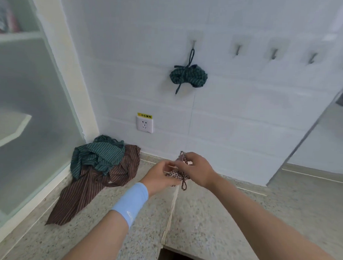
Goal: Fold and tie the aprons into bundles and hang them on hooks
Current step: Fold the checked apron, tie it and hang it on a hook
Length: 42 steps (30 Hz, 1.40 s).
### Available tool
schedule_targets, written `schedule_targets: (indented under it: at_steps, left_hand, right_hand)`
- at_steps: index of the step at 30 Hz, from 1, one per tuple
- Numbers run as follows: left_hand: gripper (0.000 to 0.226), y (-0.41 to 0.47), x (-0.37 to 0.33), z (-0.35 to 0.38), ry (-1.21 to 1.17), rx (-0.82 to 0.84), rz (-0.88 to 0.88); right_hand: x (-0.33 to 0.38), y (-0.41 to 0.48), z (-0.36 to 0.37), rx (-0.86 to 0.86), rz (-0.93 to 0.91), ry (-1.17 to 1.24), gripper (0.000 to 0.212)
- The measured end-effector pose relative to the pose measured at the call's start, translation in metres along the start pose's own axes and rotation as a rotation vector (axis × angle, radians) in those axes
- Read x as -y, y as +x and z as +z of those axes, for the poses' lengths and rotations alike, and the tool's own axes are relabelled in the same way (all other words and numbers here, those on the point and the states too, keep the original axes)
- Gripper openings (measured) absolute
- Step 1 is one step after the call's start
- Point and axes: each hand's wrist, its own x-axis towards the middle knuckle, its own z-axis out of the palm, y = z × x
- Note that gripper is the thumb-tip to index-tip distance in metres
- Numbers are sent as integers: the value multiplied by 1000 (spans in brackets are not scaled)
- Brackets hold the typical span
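Clearly, the left hand point(160, 175) and the right hand point(196, 170) both pinched the checked bundle point(177, 175) above the bench point(212, 214), I think to pull its cord tight for a loop. A green bundle point(188, 76) hung on one hook point(193, 44); two loose aprons point(98, 158) lay in the corner.

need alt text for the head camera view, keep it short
The left hand and right hand grip a small checked apron bundle over a speckled counter. A green striped bundle hangs from a wall hook, and a green apron and brown apron lie heaped in the corner.
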Motion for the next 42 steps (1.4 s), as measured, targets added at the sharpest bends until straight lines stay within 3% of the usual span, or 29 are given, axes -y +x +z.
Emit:
schedule_targets:
  at_steps: [5, 11, 17, 25, 28, 34, 38, 42]
  left_hand:
    - [60, 7, -62, 17, 23, 28, 97]
    - [44, 26, -141, 38, -60, 100, 144]
    - [27, 57, -232, 32, -14, -71, 343]
    - [11, 116, -303, 6, -145, -97, 275]
    - [10, 139, -318, 7, -34, -154, 326]
    - [14, 176, -340, 20, 324, -335, 432]
    - [16, 187, -343, 24, 415, -447, 455]
    - [19, 192, -319, 26, 454, -374, 507]
  right_hand:
    - [14, -9, -57, -156, 14, 154, 26]
    - [31, -2, -113, -343, -120, -31, 32]
    - [79, 34, -173, -320, -219, -164, 40]
    - [112, 91, -237, -398, -254, -100, 34]
    - [112, 109, -246, -501, -239, -102, 30]
    - [108, 145, -254, -764, -148, -242, 44]
    - [111, 157, -252, -829, -85, -273, 47]
    - [101, 162, -244, -802, -14, -293, 43]
